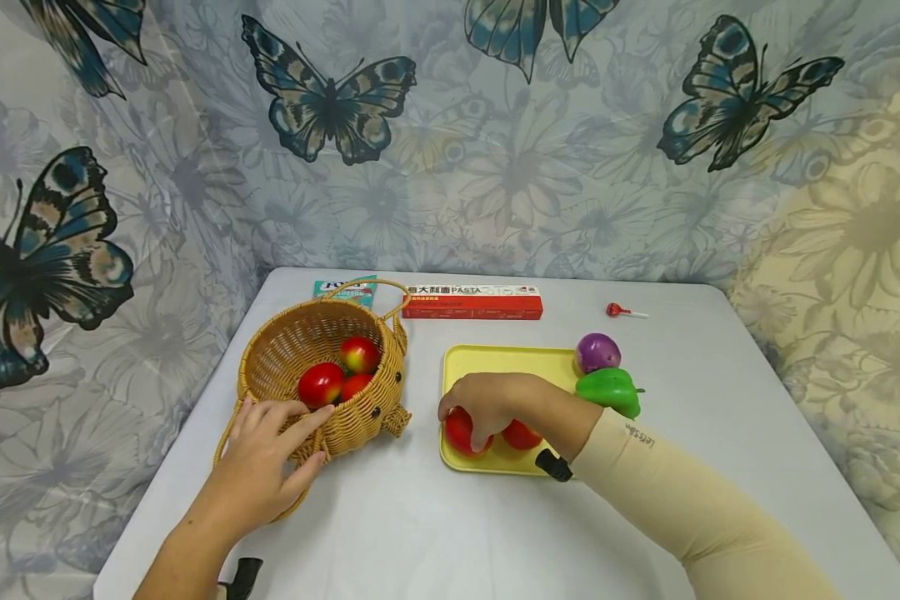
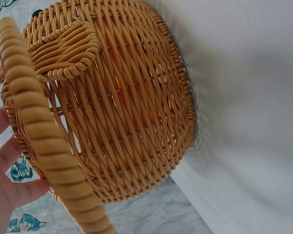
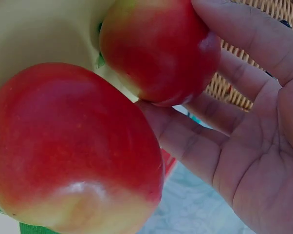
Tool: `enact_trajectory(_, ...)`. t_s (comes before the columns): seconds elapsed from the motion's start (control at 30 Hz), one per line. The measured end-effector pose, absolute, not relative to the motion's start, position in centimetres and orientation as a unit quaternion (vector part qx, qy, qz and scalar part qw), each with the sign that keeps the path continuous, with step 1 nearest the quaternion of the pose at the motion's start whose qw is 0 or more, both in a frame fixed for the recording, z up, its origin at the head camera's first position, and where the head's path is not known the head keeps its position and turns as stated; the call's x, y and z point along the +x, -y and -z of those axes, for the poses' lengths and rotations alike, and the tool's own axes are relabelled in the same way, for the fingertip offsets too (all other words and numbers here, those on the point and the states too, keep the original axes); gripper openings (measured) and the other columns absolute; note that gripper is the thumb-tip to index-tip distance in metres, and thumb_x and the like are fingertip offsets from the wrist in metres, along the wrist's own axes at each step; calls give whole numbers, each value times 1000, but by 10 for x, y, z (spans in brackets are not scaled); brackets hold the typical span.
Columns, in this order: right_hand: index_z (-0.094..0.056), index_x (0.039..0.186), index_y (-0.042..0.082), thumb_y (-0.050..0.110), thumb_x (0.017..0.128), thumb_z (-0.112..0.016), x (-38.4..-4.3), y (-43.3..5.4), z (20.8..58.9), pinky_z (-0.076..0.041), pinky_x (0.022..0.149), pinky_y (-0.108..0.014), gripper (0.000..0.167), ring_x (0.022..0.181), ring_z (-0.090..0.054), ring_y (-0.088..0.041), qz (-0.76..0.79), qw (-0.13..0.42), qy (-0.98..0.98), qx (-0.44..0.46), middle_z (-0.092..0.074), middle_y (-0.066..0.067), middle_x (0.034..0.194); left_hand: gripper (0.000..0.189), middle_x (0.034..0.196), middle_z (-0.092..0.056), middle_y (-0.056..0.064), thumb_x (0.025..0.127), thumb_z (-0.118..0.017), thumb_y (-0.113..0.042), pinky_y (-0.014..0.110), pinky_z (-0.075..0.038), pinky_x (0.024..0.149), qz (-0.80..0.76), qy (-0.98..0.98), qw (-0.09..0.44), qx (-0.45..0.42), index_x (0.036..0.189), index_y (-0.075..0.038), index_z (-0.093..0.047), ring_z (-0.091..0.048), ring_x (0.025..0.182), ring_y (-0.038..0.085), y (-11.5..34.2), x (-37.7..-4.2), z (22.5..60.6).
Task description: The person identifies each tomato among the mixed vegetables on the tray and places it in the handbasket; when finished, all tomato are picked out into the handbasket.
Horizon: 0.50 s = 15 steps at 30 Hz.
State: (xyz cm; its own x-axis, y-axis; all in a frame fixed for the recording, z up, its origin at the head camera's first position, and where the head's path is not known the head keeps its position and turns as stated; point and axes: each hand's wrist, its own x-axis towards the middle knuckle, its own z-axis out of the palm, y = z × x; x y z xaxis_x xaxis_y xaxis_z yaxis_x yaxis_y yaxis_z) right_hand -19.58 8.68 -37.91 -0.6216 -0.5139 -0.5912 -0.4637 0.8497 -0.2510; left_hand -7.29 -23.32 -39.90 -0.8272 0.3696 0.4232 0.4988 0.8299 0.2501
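Observation:
My right hand [image 1: 498, 404] curls its thumb and fingers round a red apple [image 1: 461, 432] at the left end of the yellow tray [image 1: 487, 358]. A second apple [image 3: 73, 141] lies beside it, partly behind the wrist in the head view. On the left, my left hand [image 1: 266, 454] rests on the near rim of a wicker basket [image 1: 356, 433], its fingers spread and nearly straight. In the left wrist view the thumb touches the rim beside the thick handle [image 2: 49, 131]. Three red apples [image 1: 320, 384] show inside the basket.
A green bell pepper [image 1: 607, 390] and a purple onion-like ball [image 1: 597, 353] sit at the tray's right end. Behind stand a red pasta box [image 1: 472, 307] and a teal packet [image 1: 356, 292], partly hidden by the basket. A red lollipop [image 1: 617, 310] lies at the back right.

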Motion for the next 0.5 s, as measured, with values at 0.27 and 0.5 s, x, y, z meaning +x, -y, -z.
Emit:
enact_trajectory(0.27, -65, 130, 37, 22, 76, -91, -204, -91, 375, -61, 81, -39, 62, 119, -53, -19, 58, 341, -898, -274, -60, 7, 123, 55, 116, -60, 6, 84, -79, -23, 78, -26, 109, 178, 940, 179, -229, 138, -23, -66, -49, 118, 33, 234, -72, 398)
enact_trajectory(0.5, -66, 132, 32, 20, 78, -89, -211, -96, 363, -59, 87, -38, 61, 119, -53, -19, 86, 333, -898, -276, -61, 5, 124, 55, 116, -60, 5, 84, -79, -23, 78, -26, 109, 177, 939, 182, -231, 137, -23, -66, -49, 117, 32, 234, -72, 399)
